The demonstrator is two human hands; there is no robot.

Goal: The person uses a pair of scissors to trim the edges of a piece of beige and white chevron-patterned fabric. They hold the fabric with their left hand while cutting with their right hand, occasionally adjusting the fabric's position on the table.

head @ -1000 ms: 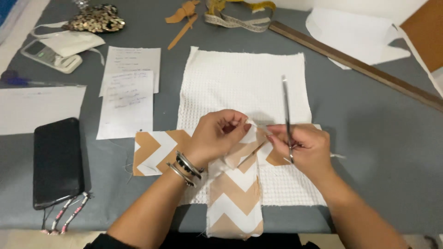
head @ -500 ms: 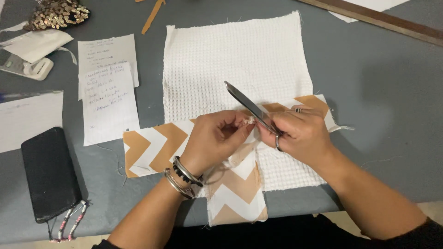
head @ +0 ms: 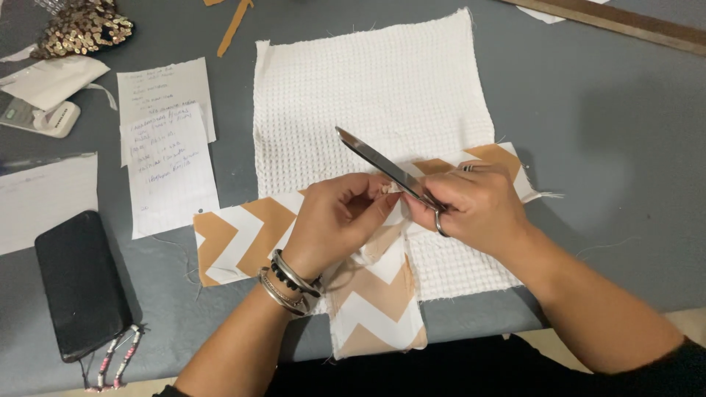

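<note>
Left hand: grip pinched on chevron fabric strip, lying near bench front edge over white waffle cloth. Right hand: grip closed around metal scissors.

Both hands close together, left hand pinching, right hand curled shut, forearms converging.

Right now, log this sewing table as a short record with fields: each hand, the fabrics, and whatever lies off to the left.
left hand: pinching a fold of the chevron fabric
right hand: holding closed scissors, tips pointing up and left
base fabric: white waffle cloth beneath the chevron strip
wrist: bracelets on the left arm
left side: black phone, handwritten notes
surface: grey table
</note>
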